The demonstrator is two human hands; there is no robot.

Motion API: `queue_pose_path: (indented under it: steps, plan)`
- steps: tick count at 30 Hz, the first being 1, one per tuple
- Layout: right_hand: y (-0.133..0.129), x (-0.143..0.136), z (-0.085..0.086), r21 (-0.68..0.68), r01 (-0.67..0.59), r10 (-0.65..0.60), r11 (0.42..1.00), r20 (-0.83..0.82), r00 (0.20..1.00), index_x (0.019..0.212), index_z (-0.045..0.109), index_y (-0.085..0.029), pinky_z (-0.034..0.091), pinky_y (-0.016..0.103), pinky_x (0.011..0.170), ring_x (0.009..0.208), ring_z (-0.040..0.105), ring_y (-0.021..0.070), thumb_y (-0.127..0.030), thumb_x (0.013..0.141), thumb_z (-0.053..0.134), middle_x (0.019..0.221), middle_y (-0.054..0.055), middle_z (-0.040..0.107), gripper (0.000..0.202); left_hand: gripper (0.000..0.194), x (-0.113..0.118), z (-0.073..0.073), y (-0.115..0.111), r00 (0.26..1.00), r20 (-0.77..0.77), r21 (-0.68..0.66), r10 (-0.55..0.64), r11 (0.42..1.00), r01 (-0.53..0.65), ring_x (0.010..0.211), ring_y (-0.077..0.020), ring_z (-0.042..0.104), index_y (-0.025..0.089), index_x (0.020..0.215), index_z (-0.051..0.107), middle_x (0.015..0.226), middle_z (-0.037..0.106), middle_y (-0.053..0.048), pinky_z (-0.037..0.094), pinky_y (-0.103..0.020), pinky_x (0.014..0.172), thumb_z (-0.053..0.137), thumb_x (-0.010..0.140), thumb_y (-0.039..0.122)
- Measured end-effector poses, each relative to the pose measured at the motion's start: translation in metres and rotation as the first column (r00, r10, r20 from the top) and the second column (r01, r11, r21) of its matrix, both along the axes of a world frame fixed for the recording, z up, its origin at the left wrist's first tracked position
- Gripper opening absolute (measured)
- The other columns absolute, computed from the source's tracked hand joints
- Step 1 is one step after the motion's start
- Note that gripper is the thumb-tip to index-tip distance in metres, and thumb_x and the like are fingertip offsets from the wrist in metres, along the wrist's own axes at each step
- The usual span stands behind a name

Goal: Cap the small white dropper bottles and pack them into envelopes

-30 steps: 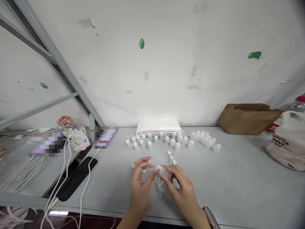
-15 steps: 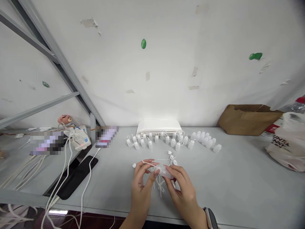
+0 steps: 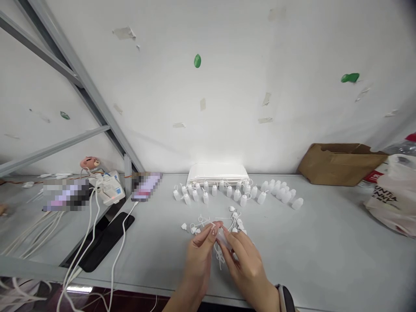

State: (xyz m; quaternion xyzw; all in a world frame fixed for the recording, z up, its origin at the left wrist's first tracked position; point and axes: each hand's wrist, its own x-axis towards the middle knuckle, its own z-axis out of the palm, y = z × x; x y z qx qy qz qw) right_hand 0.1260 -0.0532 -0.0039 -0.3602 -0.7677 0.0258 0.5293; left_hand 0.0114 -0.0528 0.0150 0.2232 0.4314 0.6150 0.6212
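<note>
My right hand (image 3: 245, 258) is closed around a small translucent squeeze bottle (image 3: 224, 238), tilted toward the left. My left hand (image 3: 203, 249) pinches at the bottle's neck end, and a thin white strap runs out by its fingertips; the white cap there is mostly hidden by the fingers. Loose white caps with straps (image 3: 234, 216) lie on the table just beyond both hands, and more straps (image 3: 219, 255) show beneath them. Farther back stand several capped bottles (image 3: 206, 198) with looped straps. A cluster of bottles without caps (image 3: 282, 190) is to their right.
A white stack of flat sheets (image 3: 217, 171) rests against the wall behind the bottles. On the right are a brown paper box (image 3: 341, 164) and a plastic bag (image 3: 390, 190). Phones, white cables (image 3: 92, 225), a power strip (image 3: 110, 190) and a metal frame (image 3: 94, 104) occupy the left.
My left hand has closed in from spread fingers to a pinch at the bottle's neck. The bottle has turned more steeply within my right hand. More loose caps show behind the left hand.
</note>
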Motion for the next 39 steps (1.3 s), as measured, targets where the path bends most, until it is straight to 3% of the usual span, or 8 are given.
queue_pose_path:
  steps: [5,10,12,19,25,28,35,39]
  plan:
    - [0.004,-0.001,0.004,-0.324,-0.148,0.077,0.935,-0.222,0.972,0.105,0.063,-0.019,0.048,0.028,0.055,0.059,0.053,0.0153,-0.019,0.084,0.058,0.071,0.004,0.063,0.021,0.021,-0.006,0.003,0.004,0.996,0.061,0.009,-0.065,0.998,0.065,0.106,-0.0263,0.053,0.016,0.075,0.076,0.099,0.067,-0.010,0.041,-0.037,0.091,0.076,0.062,0.033]
    - [0.005,-0.002,0.015,-0.673,-0.479,0.027,0.563,-0.564,0.825,0.097,0.066,-0.019,0.051,0.025,0.056,0.064,0.061,0.0162,-0.039,0.083,0.058,0.079,0.005,0.069,0.026,0.023,-0.010,0.002,0.004,0.999,0.039,0.038,-0.002,0.999,0.000,0.106,-0.0273,0.052,0.018,0.072,0.076,0.100,0.066,-0.010,0.044,-0.033,0.082,0.079,0.058,0.035]
    - [0.003,-0.002,0.016,-0.676,-0.523,0.019,0.519,-0.602,0.798,0.095,0.065,-0.018,0.051,0.025,0.055,0.061,0.061,0.0155,-0.041,0.083,0.058,0.072,0.004,0.067,0.027,0.025,-0.010,0.002,0.002,0.999,0.049,0.016,-0.025,1.000,0.024,0.100,-0.0264,0.055,0.018,0.073,0.076,0.098,0.067,-0.010,0.044,-0.034,0.081,0.078,0.058,0.038]
    - [-0.003,0.001,0.001,-0.322,-0.185,0.077,0.929,-0.320,0.944,0.109,0.057,-0.020,0.053,0.030,0.069,0.082,0.063,0.0194,-0.016,0.085,0.053,0.092,0.007,0.067,0.025,0.029,-0.004,0.000,0.001,0.999,-0.020,-0.025,-0.029,0.999,0.028,0.107,-0.0257,0.052,0.018,0.079,0.076,0.097,0.069,-0.008,0.036,-0.037,0.096,0.079,0.058,0.039]
    - [-0.004,0.002,0.000,-0.154,-0.146,0.107,0.977,-0.239,0.965,0.116,0.054,-0.020,0.051,0.031,0.074,0.084,0.062,0.0190,-0.008,0.084,0.052,0.094,0.008,0.066,0.035,0.025,-0.005,-0.001,-0.001,0.991,-0.019,0.060,-0.133,0.989,0.134,0.104,-0.0264,0.053,0.018,0.080,0.075,0.098,0.066,-0.009,0.038,-0.039,0.094,0.072,0.067,0.039]
    - [-0.006,0.001,0.005,-0.398,-0.293,0.114,0.869,-0.416,0.902,0.108,0.058,-0.020,0.051,0.027,0.066,0.076,0.063,0.0165,-0.018,0.086,0.054,0.088,0.006,0.066,0.022,0.023,-0.008,0.002,0.000,0.987,-0.084,0.133,-0.139,0.980,0.149,0.111,-0.0293,0.049,0.018,0.076,0.075,0.104,0.064,-0.010,0.037,-0.040,0.094,0.070,0.070,0.039]
    - [0.006,-0.003,0.019,-0.564,-0.780,-0.030,0.272,-0.815,0.579,0.073,0.058,-0.015,0.034,0.020,0.041,0.041,0.042,0.0069,-0.049,0.078,0.061,0.051,-0.003,0.053,0.034,0.023,-0.013,0.002,0.005,0.962,-0.243,0.187,-0.126,0.967,0.174,0.111,-0.0287,0.048,0.018,0.073,0.075,0.101,0.062,-0.010,0.037,-0.038,0.094,0.068,0.071,0.040]
    - [0.007,-0.006,0.011,-0.591,-0.727,-0.053,0.349,-0.787,0.614,0.084,0.061,-0.016,0.044,0.024,0.051,0.054,0.055,0.0127,-0.048,0.076,0.064,0.065,0.002,0.063,0.033,0.022,-0.011,-0.001,0.005,0.961,-0.274,0.155,0.040,0.988,0.003,0.108,-0.0281,0.048,0.018,0.073,0.075,0.100,0.059,-0.009,0.040,-0.034,0.089,0.071,0.067,0.039]
